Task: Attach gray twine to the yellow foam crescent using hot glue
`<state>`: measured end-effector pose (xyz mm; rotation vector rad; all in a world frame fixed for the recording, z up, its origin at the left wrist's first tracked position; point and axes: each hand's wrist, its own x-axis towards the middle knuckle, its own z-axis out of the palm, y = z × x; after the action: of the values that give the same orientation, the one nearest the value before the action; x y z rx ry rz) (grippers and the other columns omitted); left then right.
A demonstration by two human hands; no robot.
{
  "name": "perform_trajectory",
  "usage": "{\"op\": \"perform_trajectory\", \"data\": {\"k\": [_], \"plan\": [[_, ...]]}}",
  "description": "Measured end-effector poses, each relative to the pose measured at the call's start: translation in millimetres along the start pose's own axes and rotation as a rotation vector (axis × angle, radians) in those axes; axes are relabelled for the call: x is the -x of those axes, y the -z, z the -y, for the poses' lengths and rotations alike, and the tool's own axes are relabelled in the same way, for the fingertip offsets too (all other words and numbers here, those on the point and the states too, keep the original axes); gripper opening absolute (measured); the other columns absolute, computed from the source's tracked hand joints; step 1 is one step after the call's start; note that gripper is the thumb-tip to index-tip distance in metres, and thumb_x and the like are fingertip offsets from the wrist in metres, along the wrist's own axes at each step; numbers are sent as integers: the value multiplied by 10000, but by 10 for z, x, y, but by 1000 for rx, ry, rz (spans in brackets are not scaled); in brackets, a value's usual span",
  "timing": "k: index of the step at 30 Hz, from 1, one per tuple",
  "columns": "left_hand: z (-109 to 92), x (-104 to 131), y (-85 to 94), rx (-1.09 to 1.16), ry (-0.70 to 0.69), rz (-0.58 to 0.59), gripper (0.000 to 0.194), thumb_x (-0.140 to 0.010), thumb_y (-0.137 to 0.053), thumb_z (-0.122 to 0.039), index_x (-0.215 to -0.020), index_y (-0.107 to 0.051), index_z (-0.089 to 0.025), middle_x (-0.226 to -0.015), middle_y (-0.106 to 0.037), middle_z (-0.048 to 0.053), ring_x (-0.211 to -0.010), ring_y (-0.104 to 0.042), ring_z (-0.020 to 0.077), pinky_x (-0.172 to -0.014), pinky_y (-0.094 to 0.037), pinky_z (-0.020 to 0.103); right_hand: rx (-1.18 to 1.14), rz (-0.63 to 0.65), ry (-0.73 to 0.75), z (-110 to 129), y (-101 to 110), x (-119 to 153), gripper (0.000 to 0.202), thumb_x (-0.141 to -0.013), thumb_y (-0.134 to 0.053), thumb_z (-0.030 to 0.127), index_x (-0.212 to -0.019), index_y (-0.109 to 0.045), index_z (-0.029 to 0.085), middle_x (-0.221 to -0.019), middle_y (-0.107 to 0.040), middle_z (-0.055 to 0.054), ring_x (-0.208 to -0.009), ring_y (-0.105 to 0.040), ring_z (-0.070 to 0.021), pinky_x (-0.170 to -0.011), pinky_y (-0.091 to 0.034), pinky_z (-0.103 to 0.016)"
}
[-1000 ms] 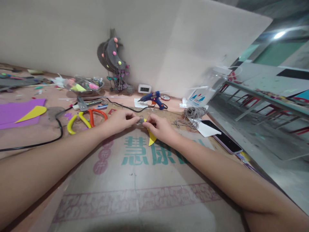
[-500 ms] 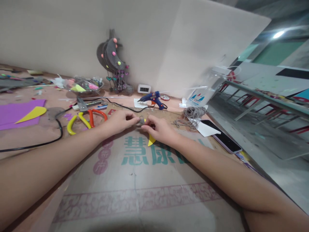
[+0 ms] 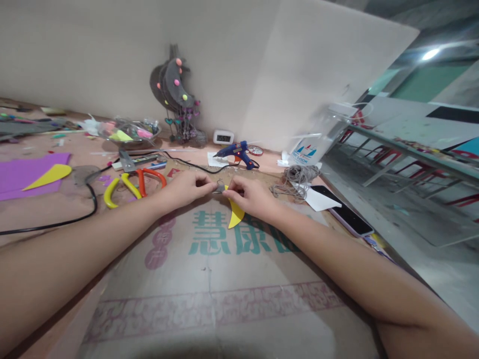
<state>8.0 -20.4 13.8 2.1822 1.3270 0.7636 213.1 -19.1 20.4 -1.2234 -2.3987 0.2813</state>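
Between the fingertips of my left hand point(image 3: 189, 189) is a small grey piece point(image 3: 220, 188), pinched at its left side. My right hand point(image 3: 249, 197) is closed just right of that piece, thumb and fingers together; what they hold, if anything, is too small to make out. A yellow crescent-shaped piece point(image 3: 235, 216) lies on the printed cardboard point(image 3: 209, 274), partly covered by my right hand. Yellow-handled pliers point(image 3: 110, 194) and an orange-handled tool point(image 3: 141, 182) lie by my left forearm.
Behind my hands are a blue glue gun point(image 3: 239, 152) and a small digital clock point(image 3: 223, 137). Grey cord point(image 3: 301, 174), white paper point(image 3: 322, 198) and a phone point(image 3: 350, 214) lie right. Left are purple sheets point(image 3: 26, 172) and a black cable point(image 3: 93, 204). Decorated grey crescents point(image 3: 174, 85) stand behind.
My right hand has shifted slightly right, showing more of the yellow crescent. My left hand has stayed in nearly the same place with the grey piece.
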Motion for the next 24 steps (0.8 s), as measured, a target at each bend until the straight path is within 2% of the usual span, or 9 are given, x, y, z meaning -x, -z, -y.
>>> {"op": "perform_trajectory", "data": {"k": [18, 24], "plan": [[-25, 5, 10, -2, 6, 18, 362, -808, -440, -452, -686, -614, -159, -637, -588, -6, -625, -500, 127, -547, -333, 221, 61, -12, -11, 59, 30, 22, 230, -843, -504, 400, -797, -589, 192, -690, -633, 1, -597, -520, -115, -551, -271, -234], [-2, -11, 3, -4, 11, 19, 354, -808, -446, -449, -701, -620, -160, -637, -590, -6, -635, -506, 131, -557, -334, 224, 21, 46, 38, 109, 42, 44, 225, -834, -519, 403, -803, -586, 190, -697, -636, 5, -595, -525, -106, -542, -268, -227]]}}
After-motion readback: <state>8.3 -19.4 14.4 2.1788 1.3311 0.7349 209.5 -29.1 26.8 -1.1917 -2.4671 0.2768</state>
